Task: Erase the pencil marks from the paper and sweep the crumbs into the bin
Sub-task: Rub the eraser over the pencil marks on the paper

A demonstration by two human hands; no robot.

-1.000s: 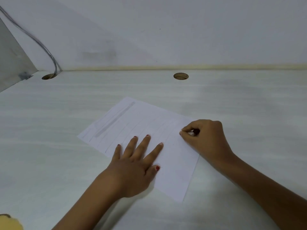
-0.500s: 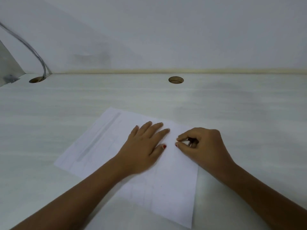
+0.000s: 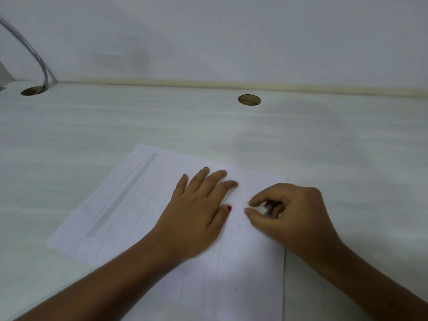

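Observation:
A white sheet of paper [image 3: 129,212] lies on the pale desk, with faint pencil lines and a grey smudged band down its left part. My left hand [image 3: 196,212] rests flat on the middle of the sheet, fingers spread, holding it down. Just to its right, my right hand [image 3: 291,216] pinches a small white eraser [image 3: 256,207] between thumb and forefinger, its tip on the paper near the right edge. A few dark crumbs [image 3: 232,221] dot the sheet below the left thumb. No bin is in view.
The desk [image 3: 324,147] meets a white wall at the back. Two round cable holes sit near that wall, one in the middle [image 3: 249,99] and one at far left [image 3: 32,91] with a grey cable [image 3: 30,49] running into it.
My left hand slid from the sheet's lower middle up toward its far edge and now lies beside the right hand. The right hand kept its pinch on the eraser and stayed near the paper's right edge.

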